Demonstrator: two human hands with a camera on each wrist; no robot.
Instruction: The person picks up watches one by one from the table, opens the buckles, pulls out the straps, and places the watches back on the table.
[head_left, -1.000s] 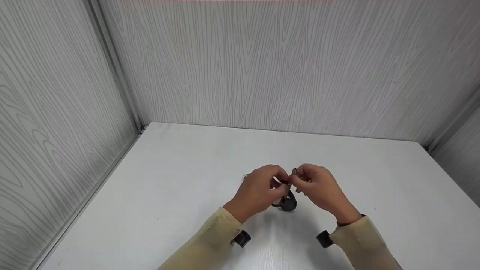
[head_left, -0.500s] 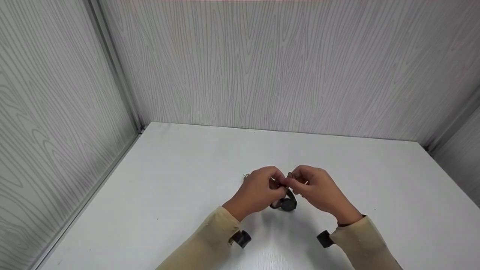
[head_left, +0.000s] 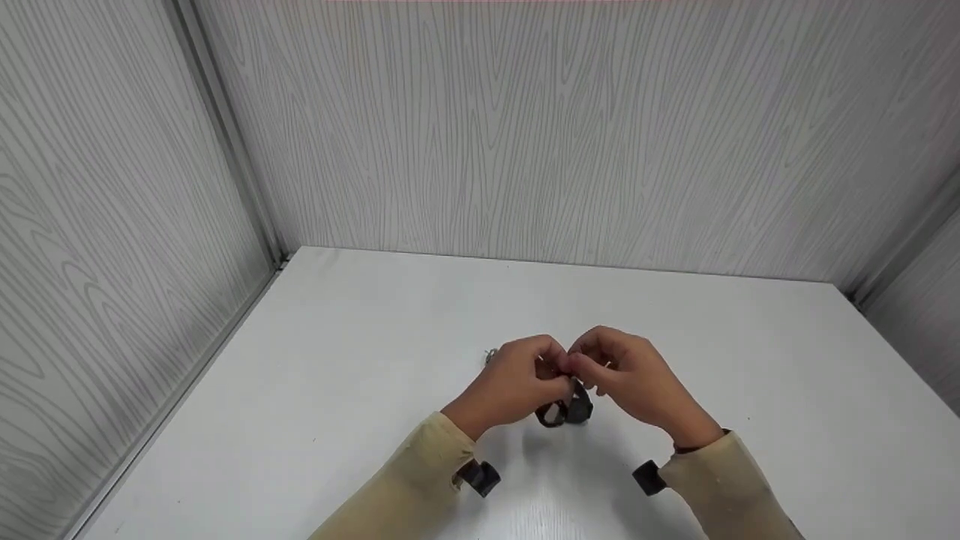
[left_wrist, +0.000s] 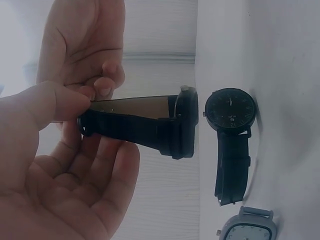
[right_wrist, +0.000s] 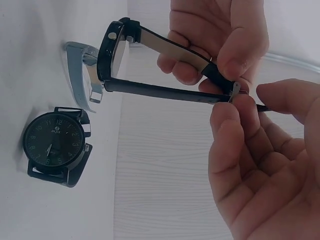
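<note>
My left hand (head_left: 517,382) and right hand (head_left: 630,375) meet above the white table. Between them they hold a black wristwatch (left_wrist: 135,127), its strap bent into a loop and its case hanging toward the tabletop. In the right wrist view, the left fingers (right_wrist: 235,65) pinch one strap end beside a metal buckle (right_wrist: 235,90). There the right hand's fingers (right_wrist: 227,120) pinch the other strap end, whose dark tip pokes out near the thumb. The strap's inner side is tan. From the head view, the fingers hide the buckle.
A second black watch (right_wrist: 55,142) with a round dark dial lies on the table close to the held one. Near it sits a pale grey watch (left_wrist: 247,232). White wood-grain panels (head_left: 487,127) wall in the table (head_left: 375,322) at the back and sides.
My right fingers have shifted slightly left toward the left ones. The small loop that stood above the right fingertips is no longer visible. Below, the dark watch loop has moved a little left.
</note>
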